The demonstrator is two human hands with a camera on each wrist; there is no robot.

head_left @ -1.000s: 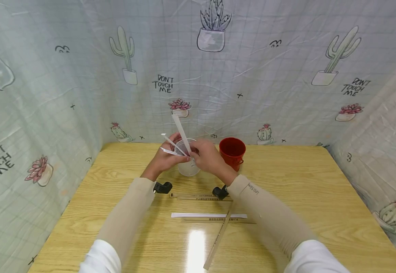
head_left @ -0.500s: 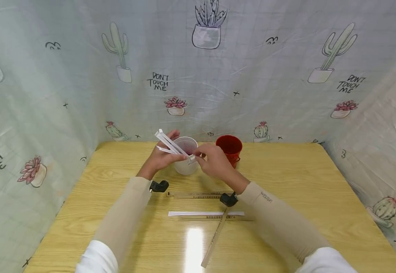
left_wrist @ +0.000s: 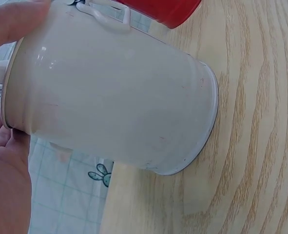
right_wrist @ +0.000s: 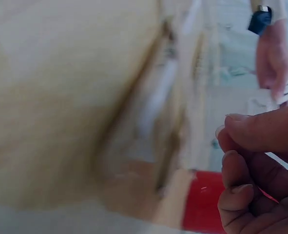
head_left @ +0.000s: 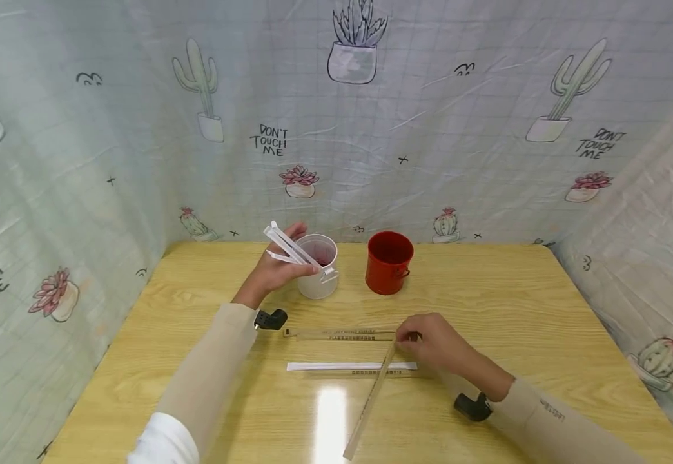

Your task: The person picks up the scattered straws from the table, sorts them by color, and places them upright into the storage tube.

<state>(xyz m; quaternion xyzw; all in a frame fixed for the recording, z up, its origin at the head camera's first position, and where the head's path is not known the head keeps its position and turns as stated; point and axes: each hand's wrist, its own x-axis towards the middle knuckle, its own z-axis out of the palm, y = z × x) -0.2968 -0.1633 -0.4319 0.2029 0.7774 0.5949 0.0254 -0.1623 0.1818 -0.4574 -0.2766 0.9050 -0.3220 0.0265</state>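
My left hand point(head_left: 278, 265) grips the rim of a small white bucket point(head_left: 316, 285), thumb on the near side and fingers beyond. Several white-wrapped straws point(head_left: 285, 243) slant out over the bucket's left rim, across that hand. In the left wrist view the bucket point(left_wrist: 119, 92) fills the middle, its base down by the wood. My right hand point(head_left: 438, 343) is low over the table, fingertips right at the upper end of a slanting clear-wrapped straw point(head_left: 371, 396). In the right wrist view the fingers point(right_wrist: 236, 192) are loosely curled, with nothing visible between thumb and forefinger.
A red bucket point(head_left: 385, 274) with a side handle stands right of the white one. Across the wooden table point(head_left: 209, 386) lie a white-wrapped straw point(head_left: 336, 367) and several clear-wrapped printed straws point(head_left: 325, 334). A patterned cloth point(head_left: 458, 161) hangs behind.
My right hand has left the white bucket and moved down and right to the straws on the table. The upright straw now leans over to the left; my left hand stays on the bucket.
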